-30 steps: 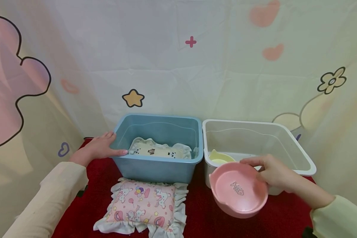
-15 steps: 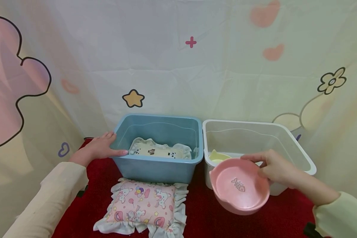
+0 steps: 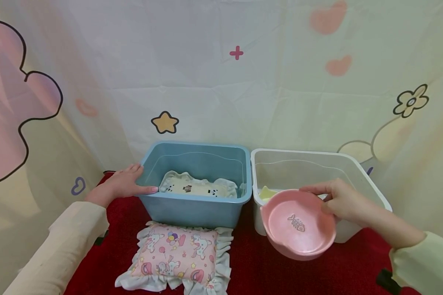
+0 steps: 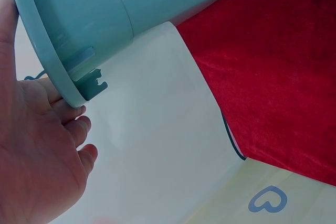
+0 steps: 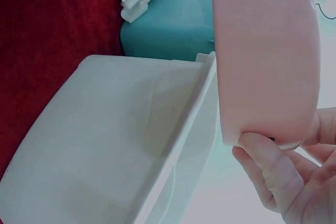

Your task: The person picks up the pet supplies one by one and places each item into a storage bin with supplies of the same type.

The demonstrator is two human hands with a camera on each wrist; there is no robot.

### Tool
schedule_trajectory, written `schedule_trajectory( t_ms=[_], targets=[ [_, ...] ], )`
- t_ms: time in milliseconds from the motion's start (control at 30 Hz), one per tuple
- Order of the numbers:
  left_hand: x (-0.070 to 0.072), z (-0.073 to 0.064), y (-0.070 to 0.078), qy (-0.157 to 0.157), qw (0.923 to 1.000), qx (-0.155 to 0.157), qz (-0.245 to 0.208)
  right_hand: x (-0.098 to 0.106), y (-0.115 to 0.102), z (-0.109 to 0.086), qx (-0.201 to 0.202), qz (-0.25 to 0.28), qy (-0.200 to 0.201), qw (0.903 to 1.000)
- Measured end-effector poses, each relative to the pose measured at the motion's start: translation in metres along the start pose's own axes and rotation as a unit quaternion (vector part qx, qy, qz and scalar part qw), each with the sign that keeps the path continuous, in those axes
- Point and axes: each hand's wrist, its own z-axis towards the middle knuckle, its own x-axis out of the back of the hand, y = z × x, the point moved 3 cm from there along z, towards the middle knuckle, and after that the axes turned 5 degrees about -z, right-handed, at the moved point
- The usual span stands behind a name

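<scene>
My right hand (image 3: 341, 200) pinches the rim of a pink cat-eared bowl (image 3: 299, 229). The bowl is tilted with its inside, marked by a raised fish bone, toward the head view. It hangs at the front left of a white bin (image 3: 317, 164). In the right wrist view, the thumb (image 5: 268, 166) presses the bowl's side. A light yellow-green dish (image 3: 267, 192) in the white bin is partly hidden behind the bowl. My left hand (image 3: 123, 184) rests on the left front corner of a blue bin (image 3: 195, 213), its fingers loosely bent beside the rim in the left wrist view.
Inside the blue bin lies a cream frilled cloth item (image 3: 197, 186) with small animal faces. A pink pillow (image 3: 181, 254) with white ruffles lies in front on red cloth (image 3: 258, 266). The bins stand side by side before a printed curtain (image 3: 206, 73).
My right hand has raised the pink bowl slightly and shifted it a little to the right, covering more of the yellow-green dish. The left hand has stayed on the blue bin.
</scene>
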Motion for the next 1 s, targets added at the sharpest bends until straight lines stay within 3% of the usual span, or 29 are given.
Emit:
schedule_trajectory(
  t_ms=[200, 1000],
  targets=[
    [0.0, 0.001, -0.001, -0.001, 1.0, -0.001, 0.002, 0.008, -0.002, 0.003, 0.004, -0.024, 0.006, 0.9997],
    [0.0, 0.002, -0.002, 0.001, 0.9999, -0.003, 0.012, 0.029, -0.003, 0.012, -0.045, -0.022, 0.009, 0.9987]
  ],
)
